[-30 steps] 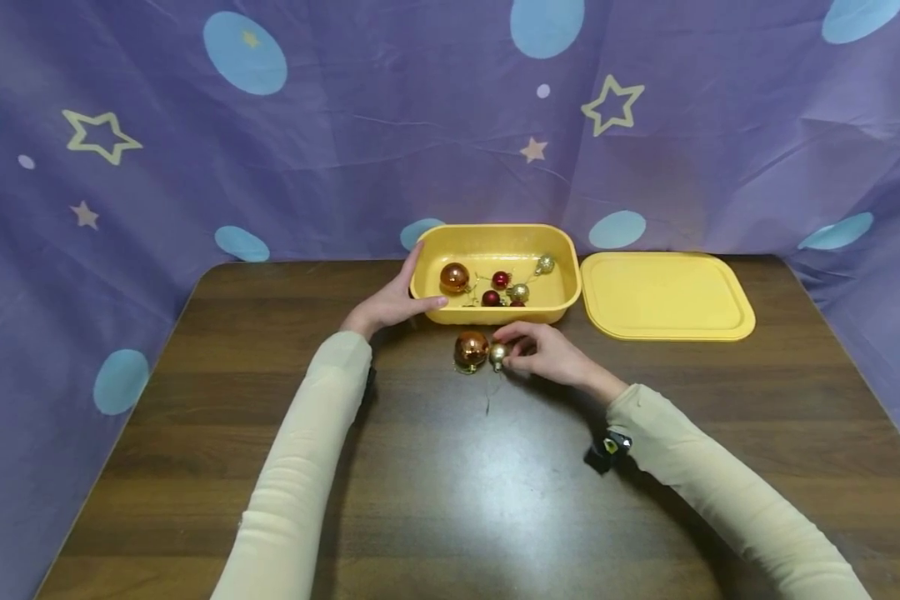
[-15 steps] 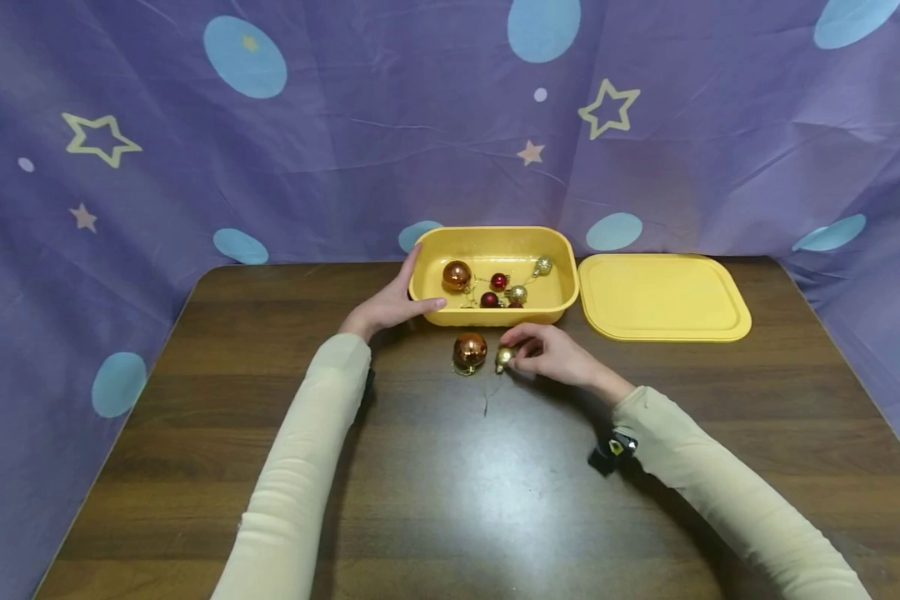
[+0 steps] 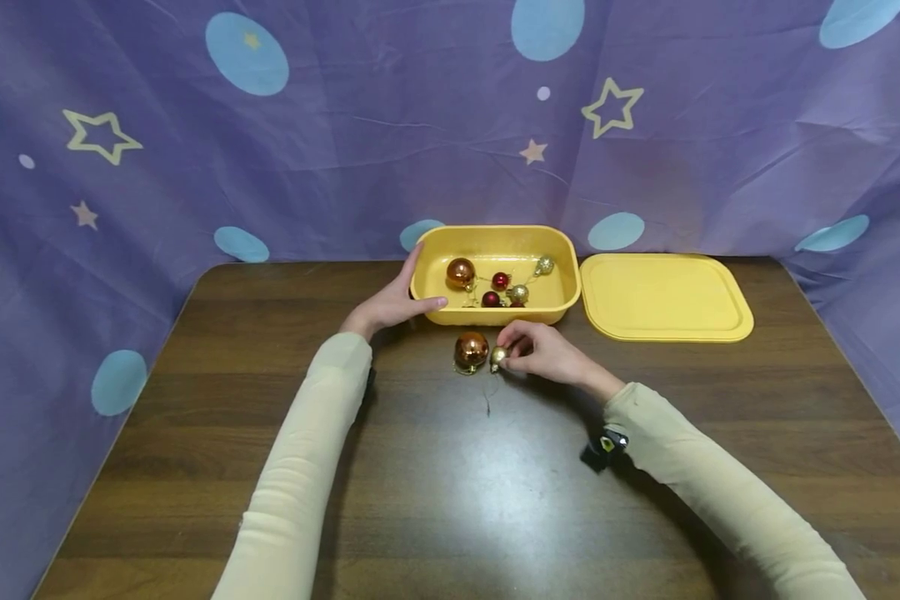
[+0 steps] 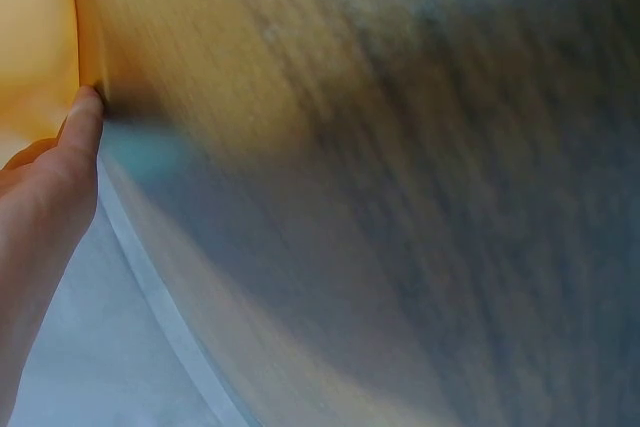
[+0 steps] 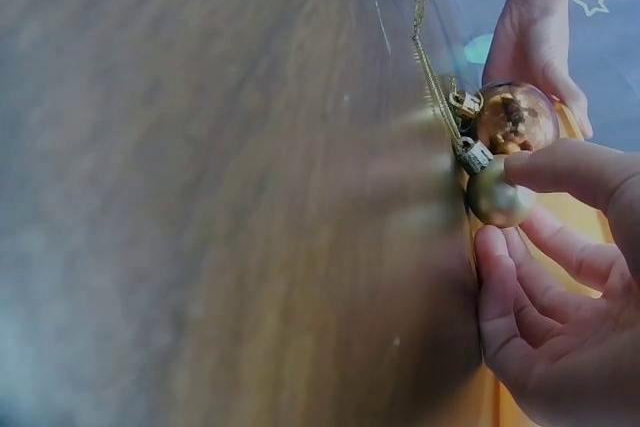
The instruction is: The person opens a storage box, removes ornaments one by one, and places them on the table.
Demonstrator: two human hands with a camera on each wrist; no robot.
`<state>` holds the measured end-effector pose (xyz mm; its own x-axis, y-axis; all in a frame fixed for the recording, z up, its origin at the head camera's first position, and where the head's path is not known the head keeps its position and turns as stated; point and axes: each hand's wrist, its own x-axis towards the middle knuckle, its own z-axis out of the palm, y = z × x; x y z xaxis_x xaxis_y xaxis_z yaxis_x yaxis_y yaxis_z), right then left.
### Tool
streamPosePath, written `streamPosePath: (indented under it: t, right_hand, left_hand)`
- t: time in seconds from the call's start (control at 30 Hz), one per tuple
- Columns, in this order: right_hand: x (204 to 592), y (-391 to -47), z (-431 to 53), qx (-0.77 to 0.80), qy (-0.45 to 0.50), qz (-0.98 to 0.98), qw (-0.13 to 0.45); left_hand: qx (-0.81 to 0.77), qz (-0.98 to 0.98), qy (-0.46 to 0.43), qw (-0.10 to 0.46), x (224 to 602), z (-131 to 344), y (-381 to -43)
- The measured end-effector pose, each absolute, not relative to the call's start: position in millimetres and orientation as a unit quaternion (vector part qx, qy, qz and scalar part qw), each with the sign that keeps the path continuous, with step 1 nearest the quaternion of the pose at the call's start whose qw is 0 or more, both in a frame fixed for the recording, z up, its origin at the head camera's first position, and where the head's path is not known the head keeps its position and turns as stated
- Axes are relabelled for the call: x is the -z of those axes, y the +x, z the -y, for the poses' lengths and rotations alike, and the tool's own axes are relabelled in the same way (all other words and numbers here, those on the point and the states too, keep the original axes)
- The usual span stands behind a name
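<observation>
My left hand (image 3: 393, 302) holds the left end of a yellow plastic box (image 3: 540, 317), its thumb lying over the front rim. Inside the box are an amber Christmas ball (image 3: 461, 273), small red balls (image 3: 500, 281) and glittery gold balls (image 3: 519, 293). In front of it, my right hand (image 3: 547, 354) pinches a small gold Christmas ball (image 3: 498, 357) between thumb and fingertips, low over the table. The right wrist view shows its silver-gold cap and hanging cord (image 5: 430, 72). A larger amber ball (image 3: 471, 351) sits just left of the gold one, overlapping it in the right wrist view.
A yellow lid (image 3: 667, 297) lies flat to the right of the box. Both stand at the back edge of the brown wooden table (image 3: 420, 500), against a purple patterned curtain (image 3: 420, 125).
The gold ball in my right hand shifted slightly right, then back left beside the amber ball, and has tilted. The amber ball in the box rolled slightly right. My left hand stayed on the box.
</observation>
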<state>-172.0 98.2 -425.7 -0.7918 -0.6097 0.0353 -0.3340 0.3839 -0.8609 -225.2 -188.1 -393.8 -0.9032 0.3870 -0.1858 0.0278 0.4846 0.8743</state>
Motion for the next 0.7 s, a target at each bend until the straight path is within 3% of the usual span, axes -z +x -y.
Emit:
streamPosePath:
  t: [0.3,0.53,0.7]
  right_hand:
    - [421.1,-170.6,-92.6,0.471,-0.295,-0.820,0.140]
    - [427.9,-173.7,-95.7,0.472,-0.301,-0.817,0.141]
    - [426.2,-172.6,-97.4,0.470,-0.297,-0.819,0.142]
  left_hand:
    - [-0.497,-0.839,0.125,0.186,367.7,181.9,-209.2]
    - [-0.487,-0.849,0.123,0.166,402.7,190.4,-227.7]
    - [-0.483,-0.851,0.117,0.167,403.2,190.5,-228.3]
